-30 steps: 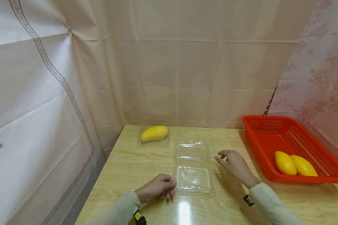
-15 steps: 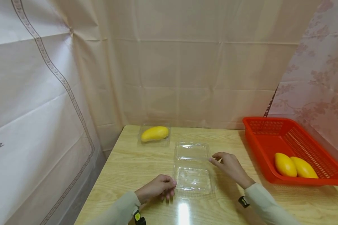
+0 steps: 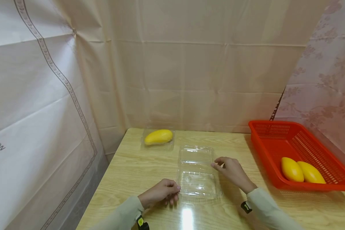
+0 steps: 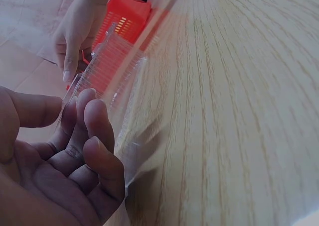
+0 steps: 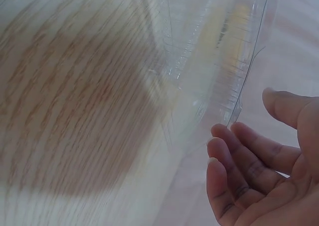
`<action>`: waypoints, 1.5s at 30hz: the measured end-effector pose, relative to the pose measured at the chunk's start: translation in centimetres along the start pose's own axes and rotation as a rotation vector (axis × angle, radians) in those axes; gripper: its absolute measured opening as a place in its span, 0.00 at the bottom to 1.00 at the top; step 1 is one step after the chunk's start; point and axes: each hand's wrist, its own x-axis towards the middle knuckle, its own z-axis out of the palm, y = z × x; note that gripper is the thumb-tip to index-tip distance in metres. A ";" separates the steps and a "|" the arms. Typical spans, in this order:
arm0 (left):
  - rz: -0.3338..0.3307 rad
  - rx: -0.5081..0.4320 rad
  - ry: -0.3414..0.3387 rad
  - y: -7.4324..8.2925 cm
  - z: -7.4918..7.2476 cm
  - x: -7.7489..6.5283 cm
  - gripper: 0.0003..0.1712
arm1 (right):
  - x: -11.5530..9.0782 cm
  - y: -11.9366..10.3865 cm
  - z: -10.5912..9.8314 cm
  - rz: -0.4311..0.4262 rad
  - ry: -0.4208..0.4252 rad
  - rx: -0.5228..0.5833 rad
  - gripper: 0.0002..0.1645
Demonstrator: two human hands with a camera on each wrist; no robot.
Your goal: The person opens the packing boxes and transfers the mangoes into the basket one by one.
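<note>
1. Lying near the far left corner of the table point(image 3: 132, 169), a small box point(image 3: 158, 147) holds one yellow fruit point(image 3: 158, 137). The fruit's long axis runs roughly sideways, and both hands are well apart from it.
2. Beside the near half of the unfolded box, the person's left hand point(image 3: 162, 190) has its thumb and forefinger on the left rim and appears to pinch it. The other fingers curl loosely below that rim.
3. Between the two hands, straight in front of the person, lies the unfolded box point(image 3: 197, 172) of see-through plastic. Its long axis runs away from the person, with the fold crossing it from side to side.
4. At the right edge, close to the fold, is the right hand point(image 3: 233, 172). Its thumb stands away from its relaxed fingers and it grasps nothing; whether a fingertip touches the rim cannot be told.
5. As a judgement, the next move turns on this offset along the axis: the left hand is at the near half, while the right hand is nearer the far half.
6. Farthest right, the red basket point(image 3: 265, 156) holds a pair of yellow fruits point(image 3: 292, 169) side by side against its near wall.
</note>
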 end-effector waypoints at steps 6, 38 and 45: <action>0.000 0.002 0.002 0.1 0.0 -0.1 0.17 | 0.1 0.2 0.2 0.001 0.011 0.001 0.15; -0.003 0.010 0.002 0.1 0.1 0.0 0.17 | 0.9 3.0 0.5 0.243 -0.150 0.733 0.19; -0.011 0.010 0.006 0.1 0.1 0.0 0.18 | 0.3 2.5 0.3 0.201 -0.135 0.723 0.08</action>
